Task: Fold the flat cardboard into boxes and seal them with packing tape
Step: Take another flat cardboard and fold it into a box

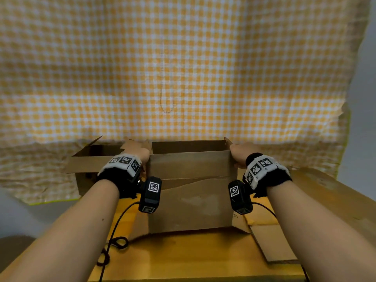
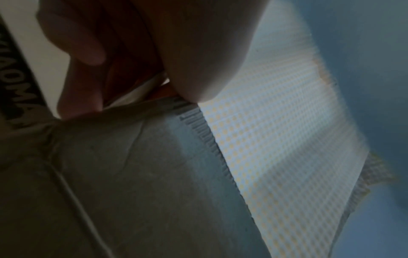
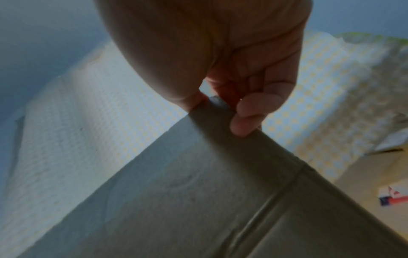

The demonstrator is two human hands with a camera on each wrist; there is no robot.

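Observation:
A brown cardboard box [image 1: 191, 192] stands upright and open-topped on the wooden table [image 1: 183, 259] in front of me. My left hand [image 1: 142, 154] grips its top left corner, and my right hand [image 1: 239, 154] grips its top right corner. In the left wrist view the fingers [image 2: 79, 97] curl over the flap's [image 2: 137, 165] edge. The right wrist view has thumb and fingertips [image 3: 247, 118] pinching the cardboard [image 3: 198, 200] at its corner. No packing tape shows.
A second open cardboard box [image 1: 89, 165] sits behind to the left. Flat cardboard [image 1: 270, 239] lies on the table at the right. A yellow checked cloth [image 1: 183, 68] hangs behind. Black cables [image 1: 114, 245] trail across the table's left side.

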